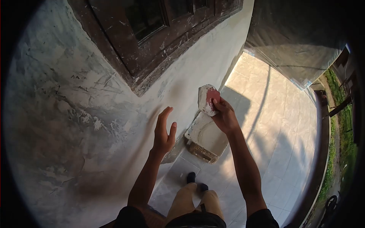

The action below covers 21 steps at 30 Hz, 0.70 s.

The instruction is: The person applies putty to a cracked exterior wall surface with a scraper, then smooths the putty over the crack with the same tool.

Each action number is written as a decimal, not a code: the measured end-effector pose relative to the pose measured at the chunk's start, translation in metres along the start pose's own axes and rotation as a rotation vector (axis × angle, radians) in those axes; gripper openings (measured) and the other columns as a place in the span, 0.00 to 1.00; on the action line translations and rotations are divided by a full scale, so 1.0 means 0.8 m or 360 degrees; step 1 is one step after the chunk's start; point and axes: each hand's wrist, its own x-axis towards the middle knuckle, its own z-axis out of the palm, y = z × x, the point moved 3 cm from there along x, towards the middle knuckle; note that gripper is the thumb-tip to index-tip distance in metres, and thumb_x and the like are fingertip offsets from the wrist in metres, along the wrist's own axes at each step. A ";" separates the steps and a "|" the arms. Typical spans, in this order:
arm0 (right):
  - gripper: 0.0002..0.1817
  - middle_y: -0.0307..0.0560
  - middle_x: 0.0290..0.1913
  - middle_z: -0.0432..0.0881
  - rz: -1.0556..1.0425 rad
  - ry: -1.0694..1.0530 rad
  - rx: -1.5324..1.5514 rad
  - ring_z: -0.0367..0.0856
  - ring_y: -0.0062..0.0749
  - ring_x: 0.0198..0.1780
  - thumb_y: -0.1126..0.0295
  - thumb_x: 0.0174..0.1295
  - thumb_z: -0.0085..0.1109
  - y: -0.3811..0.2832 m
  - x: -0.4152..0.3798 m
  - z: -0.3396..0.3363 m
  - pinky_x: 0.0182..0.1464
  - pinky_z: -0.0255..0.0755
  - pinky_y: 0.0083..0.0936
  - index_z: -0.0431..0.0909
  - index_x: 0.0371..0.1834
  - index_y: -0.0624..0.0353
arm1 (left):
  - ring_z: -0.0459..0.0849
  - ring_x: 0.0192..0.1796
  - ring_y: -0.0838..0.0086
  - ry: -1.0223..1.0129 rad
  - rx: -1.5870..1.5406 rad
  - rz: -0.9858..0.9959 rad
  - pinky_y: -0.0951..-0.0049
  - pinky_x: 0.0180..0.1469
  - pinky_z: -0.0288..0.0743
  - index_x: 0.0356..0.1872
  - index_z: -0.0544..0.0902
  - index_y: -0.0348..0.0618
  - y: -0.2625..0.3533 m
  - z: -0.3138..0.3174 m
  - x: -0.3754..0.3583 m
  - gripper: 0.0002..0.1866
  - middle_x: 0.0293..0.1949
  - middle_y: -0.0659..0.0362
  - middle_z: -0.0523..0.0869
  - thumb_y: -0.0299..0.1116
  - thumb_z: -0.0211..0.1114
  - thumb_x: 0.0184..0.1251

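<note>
A flat scraper point(205, 99), reddish at its grip and smeared with whitish paste, is held in my right hand point(225, 114), with the thumb pressed on its red part. My left hand point(164, 131) is raised beside the plastered wall point(95, 125), its fingers apart and nothing in it. Patchy grey and white plaster covers the wall. Below the scraper, a paste-smeared tray point(207, 131) rests on a crate-like support point(201, 152) close to the wall's base.
A dark wooden window frame point(152, 57) splashed with white juts from the wall above my hands. Plastic sheeting point(292, 49) hangs at the upper right. Light floor tiles point(277, 152) extend to a dark edge, with grass beyond. My legs and feet are below.
</note>
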 end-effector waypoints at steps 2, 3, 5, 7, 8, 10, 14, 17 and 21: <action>0.17 0.44 0.55 0.80 -0.0063 -0.0178 -0.0073 0.78 0.25 0.56 0.74 0.76 0.51 -0.032 -0.006 0.061 0.65 0.71 0.27 0.71 0.64 0.68 | 0.70 0.73 0.51 0.0095 0.0034 0.0075 0.55 0.75 0.62 0.70 0.68 0.35 0.048 -0.055 0.010 0.24 0.69 0.44 0.73 0.27 0.55 0.75; 0.17 0.45 0.56 0.80 -0.0097 -0.0224 -0.0071 0.78 0.26 0.57 0.75 0.76 0.51 -0.041 -0.018 0.094 0.66 0.71 0.28 0.71 0.64 0.68 | 0.70 0.73 0.52 0.0192 0.0041 0.0134 0.56 0.74 0.62 0.70 0.68 0.36 0.070 -0.081 0.004 0.25 0.69 0.44 0.73 0.28 0.56 0.75; 0.17 0.46 0.56 0.80 -0.0104 -0.0326 -0.0092 0.79 0.27 0.57 0.75 0.76 0.51 -0.056 -0.044 0.162 0.66 0.72 0.31 0.71 0.64 0.68 | 0.70 0.74 0.53 0.0331 0.0146 0.0216 0.57 0.74 0.62 0.71 0.68 0.37 0.126 -0.142 -0.008 0.25 0.69 0.45 0.73 0.27 0.56 0.74; 0.17 0.47 0.56 0.80 -0.0083 -0.0473 -0.0076 0.79 0.28 0.57 0.75 0.76 0.50 -0.065 -0.061 0.228 0.66 0.72 0.31 0.70 0.64 0.69 | 0.69 0.74 0.53 0.0480 0.0267 0.0300 0.57 0.75 0.63 0.70 0.69 0.37 0.167 -0.200 -0.022 0.25 0.69 0.46 0.73 0.27 0.57 0.74; 0.17 0.46 0.57 0.80 -0.0083 -0.0522 -0.0115 0.80 0.29 0.58 0.74 0.76 0.51 -0.070 -0.072 0.259 0.66 0.72 0.32 0.71 0.64 0.68 | 0.69 0.74 0.53 0.0542 0.0327 0.0312 0.57 0.75 0.63 0.70 0.69 0.37 0.186 -0.230 -0.028 0.25 0.69 0.46 0.73 0.27 0.57 0.74; 0.18 0.45 0.58 0.81 -0.0077 -0.0607 -0.0159 0.80 0.30 0.59 0.72 0.76 0.52 -0.072 -0.088 0.307 0.66 0.72 0.32 0.71 0.64 0.67 | 0.69 0.74 0.54 0.0698 0.0546 0.0392 0.57 0.74 0.63 0.70 0.69 0.38 0.223 -0.288 -0.047 0.25 0.69 0.46 0.73 0.27 0.57 0.74; 0.17 0.46 0.58 0.81 -0.0163 -0.0755 -0.0196 0.80 0.31 0.59 0.72 0.76 0.52 -0.067 -0.114 0.399 0.67 0.71 0.32 0.73 0.64 0.65 | 0.69 0.73 0.53 0.0988 0.0935 0.0410 0.55 0.73 0.64 0.70 0.69 0.38 0.277 -0.395 -0.088 0.24 0.69 0.46 0.73 0.30 0.55 0.76; 0.17 0.48 0.57 0.82 -0.0119 -0.0812 -0.0139 0.80 0.32 0.59 0.73 0.74 0.54 -0.063 -0.119 0.465 0.66 0.73 0.32 0.74 0.62 0.67 | 0.70 0.72 0.53 0.1098 0.1147 0.0486 0.55 0.73 0.64 0.70 0.69 0.38 0.315 -0.463 -0.098 0.23 0.68 0.46 0.74 0.32 0.53 0.78; 0.18 0.51 0.58 0.81 -0.0136 -0.0911 -0.0186 0.81 0.33 0.59 0.72 0.72 0.55 -0.048 -0.129 0.544 0.66 0.73 0.32 0.74 0.62 0.68 | 0.71 0.72 0.54 0.1183 0.1303 0.0558 0.55 0.73 0.64 0.70 0.70 0.38 0.353 -0.534 -0.107 0.22 0.67 0.47 0.74 0.31 0.54 0.78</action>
